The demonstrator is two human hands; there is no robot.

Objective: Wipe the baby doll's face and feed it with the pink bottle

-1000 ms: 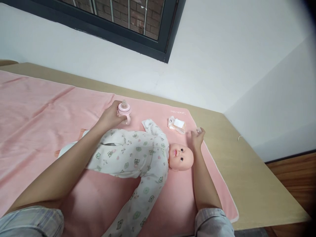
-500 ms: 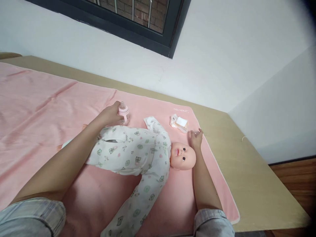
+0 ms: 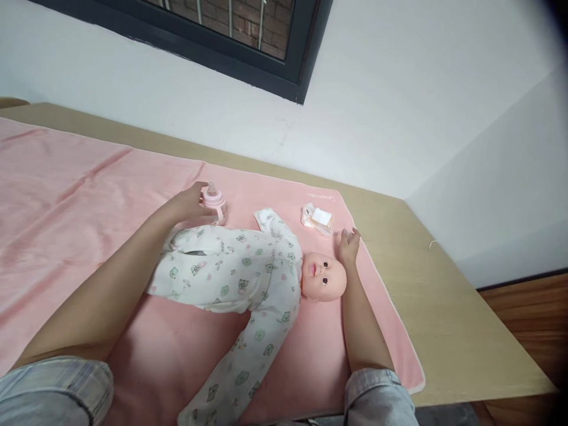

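**Doll laid out on pink mat, bottle in hand**

A baby doll [image 3: 248,278] in a white sleepsuit printed with small green and grey animal figures lies on its back across a pink mat [image 3: 80,195], head toward the right end of the mat. One empty sleeve trails down toward the near edge; another points up toward the wall. The mat covers most of a pale wooden surface [image 3: 444,307] pushed against a white wall, under a dark-framed window [image 3: 248,53] with bars and brickwork behind the glass.

The person's left hand [image 3: 189,205] is curled around a small pink feeding bottle [image 3: 213,203], which stands upright on the mat just beyond the doll's body, clear teat on top. The fingers wrap its left side; a pink handle shows on the bottle's right.

The right hand [image 3: 348,245] rests on the mat just past the doll's head, fingers loosely bent. Whether it holds anything small cannot be told from here.

A crumpled clear packet [image 3: 318,218] with something white inside lies near that hand, close to the mat's far corner. A short line of pale writing [image 3: 319,196] is stitched or printed on the mat beside it, too small to read. Both forearms are bare, with light checked sleeves at the bottom.
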